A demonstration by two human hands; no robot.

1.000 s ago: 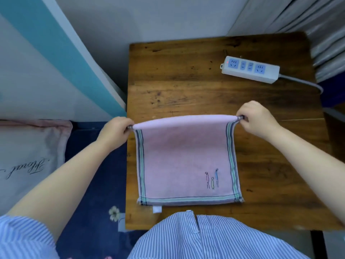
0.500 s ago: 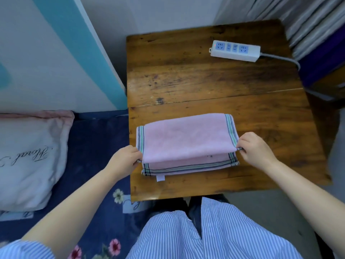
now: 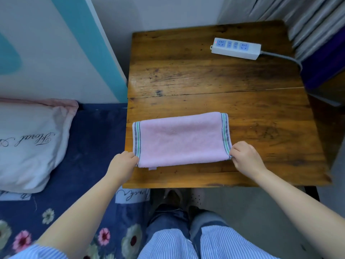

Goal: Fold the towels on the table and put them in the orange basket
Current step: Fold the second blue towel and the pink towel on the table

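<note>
My left hand (image 3: pixel 122 163): fingers curled, pinching the near left corner of the pink towel (image 3: pixel 181 140), right at the striped hem
My right hand (image 3: pixel 245 158): fingers curled in the same way, pinching the near right corner, where the green and grey stripes run
Towel: folded over on itself into a long flat band, lying crosswise on the near half of the wooden table (image 3: pixel 214 79); the fold runs along the far side, the loose edges lie at my side, and a small white tag pokes out beneath the near edge
Table: dark, worn boards with a seam running across just beyond the towel; its near edge is close to my knees
Power strip (image 3: pixel 236 48): white with blue sockets, at the far right corner, well apart from the towel, its grey cord trailing off to the right
To my left: a pale pillow (image 3: pixel 28 144) with script lettering, on dark blue floral bedding (image 3: pixel 89 146)
Orange basket: not in view
</note>
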